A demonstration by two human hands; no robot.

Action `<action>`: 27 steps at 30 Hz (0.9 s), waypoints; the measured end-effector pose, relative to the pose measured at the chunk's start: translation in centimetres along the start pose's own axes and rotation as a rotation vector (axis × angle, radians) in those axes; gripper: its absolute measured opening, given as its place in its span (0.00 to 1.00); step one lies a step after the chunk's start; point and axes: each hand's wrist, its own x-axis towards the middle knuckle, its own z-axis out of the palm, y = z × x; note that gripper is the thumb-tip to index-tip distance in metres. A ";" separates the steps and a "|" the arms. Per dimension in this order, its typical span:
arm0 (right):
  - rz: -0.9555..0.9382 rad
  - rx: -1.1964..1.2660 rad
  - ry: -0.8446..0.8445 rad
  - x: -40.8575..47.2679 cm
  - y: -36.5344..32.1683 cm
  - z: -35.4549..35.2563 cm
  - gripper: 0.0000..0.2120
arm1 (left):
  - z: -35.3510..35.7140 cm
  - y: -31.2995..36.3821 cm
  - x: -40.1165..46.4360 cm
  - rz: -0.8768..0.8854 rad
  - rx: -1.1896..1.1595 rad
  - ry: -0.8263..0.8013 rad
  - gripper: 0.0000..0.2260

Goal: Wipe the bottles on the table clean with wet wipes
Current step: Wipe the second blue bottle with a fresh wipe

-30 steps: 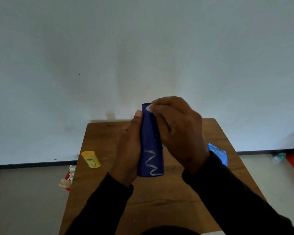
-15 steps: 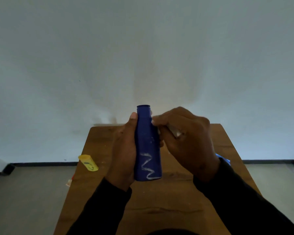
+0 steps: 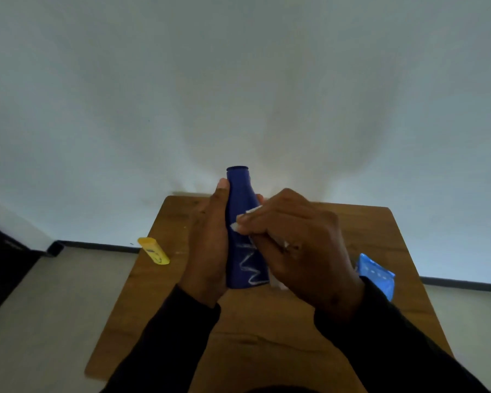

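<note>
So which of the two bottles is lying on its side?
The yellow bottle, lying alone near the table's left edge. The blue bottle is upright in the left hand.

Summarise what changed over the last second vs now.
The right hand, pinching the wet wipe, slid from the blue bottle's top down to mid-body, just above the white zigzag mark. The left hand still grips the bottle upright. Yellow bottle and blue wipes pack stay on the table.

Tapered dark-blue plastic bottle [image 3: 240, 222], smooth, matt, white zigzag mark; crumpled white cloth-like wet wipe [image 3: 245, 219]; brown wood-grain table [image 3: 267, 330], matt; glossy blue plastic wipes packet [image 3: 376, 275]; small yellow plastic bottle [image 3: 153, 250].
</note>
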 end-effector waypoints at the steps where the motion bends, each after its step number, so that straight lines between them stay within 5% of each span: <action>1: 0.020 -0.008 0.035 0.1 0.3 -0.1 0.04 | 0.3 -0.3 -0.2 0.000 0.023 0.004 0.19; 5: 0.088 -0.036 0.148 0.6 1.8 -1.2 0.05 | 0.9 -0.7 -0.8 -0.005 0.073 0.034 0.20; 10: -0.004 0.049 0.012 -0.9 0.2 -1.4 0.05 | 1.0 -0.3 -0.9 0.007 0.016 0.039 0.19; 15: 0.128 0.027 0.194 0.3 2.2 -2.0 0.04 | 2.0 -1.2 -1.6 -0.014 0.078 0.020 0.17; 20: 0.203 0.402 0.163 -1.0 1.3 -3.0 0.08 | 0.5 -0.4 -1.3 -0.271 -0.263 -0.223 0.26; 23: 0.320 0.421 0.260 -1.3 1.4 -3.5 0.08 | -0.3 -0.7 -0.8 -0.332 -0.458 -0.292 0.26; 27: 0.314 0.444 0.208 -1.2 0.9 -3.9 0.06 | -0.1 -0.9 -1.1 -0.362 -0.316 -0.309 0.25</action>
